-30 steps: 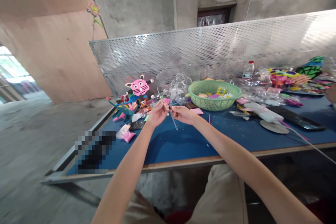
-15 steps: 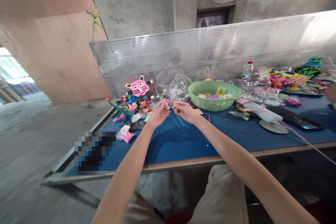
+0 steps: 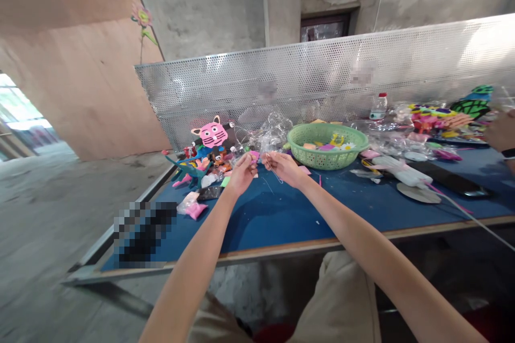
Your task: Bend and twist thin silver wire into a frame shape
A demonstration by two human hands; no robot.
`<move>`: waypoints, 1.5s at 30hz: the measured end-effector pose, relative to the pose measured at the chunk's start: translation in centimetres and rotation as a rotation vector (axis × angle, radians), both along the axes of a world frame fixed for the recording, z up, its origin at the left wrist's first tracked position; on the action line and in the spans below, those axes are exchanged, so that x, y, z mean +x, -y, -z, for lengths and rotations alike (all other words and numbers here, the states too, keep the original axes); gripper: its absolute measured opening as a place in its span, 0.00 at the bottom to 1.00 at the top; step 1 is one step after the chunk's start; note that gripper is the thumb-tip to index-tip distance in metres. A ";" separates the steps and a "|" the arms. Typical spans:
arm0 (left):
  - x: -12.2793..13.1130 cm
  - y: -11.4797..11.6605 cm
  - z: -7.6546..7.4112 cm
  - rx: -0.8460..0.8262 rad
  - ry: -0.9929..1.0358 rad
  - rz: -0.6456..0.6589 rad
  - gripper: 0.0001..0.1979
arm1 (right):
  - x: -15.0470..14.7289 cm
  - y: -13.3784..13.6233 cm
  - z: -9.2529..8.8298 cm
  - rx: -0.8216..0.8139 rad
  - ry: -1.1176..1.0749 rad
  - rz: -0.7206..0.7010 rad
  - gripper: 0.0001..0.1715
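Both my arms reach out over the blue table [image 3: 281, 220]. My left hand [image 3: 241, 173] is closed in a pinch on a small pink piece [image 3: 254, 156] at its fingertips. My right hand [image 3: 285, 168] is also pinched, holding a thin clear wire or strip [image 3: 274, 173] that hangs down between the two hands. The fingertips of both hands nearly meet above the tabletop, just in front of a heap of crinkled clear plastic bags [image 3: 273, 134].
A green plastic basket [image 3: 328, 146] with coloured bits stands right of my hands. A pink foam cat face [image 3: 213, 134] and colourful foam figures lie to the left. A white glue gun [image 3: 402, 174], a water bottle [image 3: 379, 106] and more foam crafts fill the right side. Another person's hand [image 3: 501, 131] shows at the far right. A perforated metal screen [image 3: 322, 75] backs the table.
My hands have drawn slightly upward and closer together; the hanging clear strip has shortened and shifted right under my right hand. The other person's hand has come further into view.
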State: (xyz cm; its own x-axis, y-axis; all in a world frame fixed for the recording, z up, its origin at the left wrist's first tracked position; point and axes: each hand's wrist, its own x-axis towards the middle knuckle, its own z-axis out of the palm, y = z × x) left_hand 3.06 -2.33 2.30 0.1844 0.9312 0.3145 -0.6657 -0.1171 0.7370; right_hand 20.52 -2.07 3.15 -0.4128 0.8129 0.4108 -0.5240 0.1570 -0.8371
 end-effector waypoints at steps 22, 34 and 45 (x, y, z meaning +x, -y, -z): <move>-0.3 0.7 -0.1 0.005 -0.041 0.089 0.10 | 0.1 -0.5 0.5 0.013 0.015 0.074 0.20; -0.5 0.4 0.2 0.045 -0.125 0.114 0.13 | -0.3 -0.1 0.4 -0.088 -0.142 -0.081 0.16; -0.4 0.3 0.7 -0.009 -0.055 0.080 0.15 | -0.3 -0.2 0.9 0.022 -0.094 -0.120 0.14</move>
